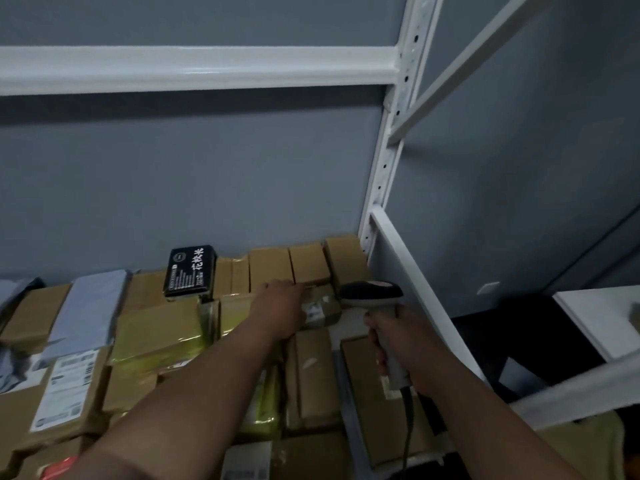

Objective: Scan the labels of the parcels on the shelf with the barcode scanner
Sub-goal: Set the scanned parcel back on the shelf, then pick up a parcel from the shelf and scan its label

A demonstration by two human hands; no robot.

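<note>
- Your hands come first: your left hand (280, 303) reaches across the parcels and rests on a small taped carton (320, 308) at the back row, fingers laid over its far edge; whether they curl round it or only press on it you cannot tell from here. Your right hand (398, 344) is wrapped tight round the grip of the barcode scanner (375, 306), whose dark head points left toward that carton.
- The shelf (408, 271) carries the whole lot: brown cartons packed edge to edge, with white uprights and a rail above. Work in one direction along a row, so that no parcel gets missed or read twice.
- The big carton with the white shipping label (67, 389) at front left lies face up and, I judge, needs only aiming, no handling.
- The black box with white characters (190, 270) stands just beside the back-row cartons; look for its label on another face.
- The small taped carton is the one in hand: its pale label patch (313, 311) sits just by your left wrist. Tilt that face toward the scanner head and keep your fingers off the print.
- The light is dim, so hold the scanner steady.
</note>
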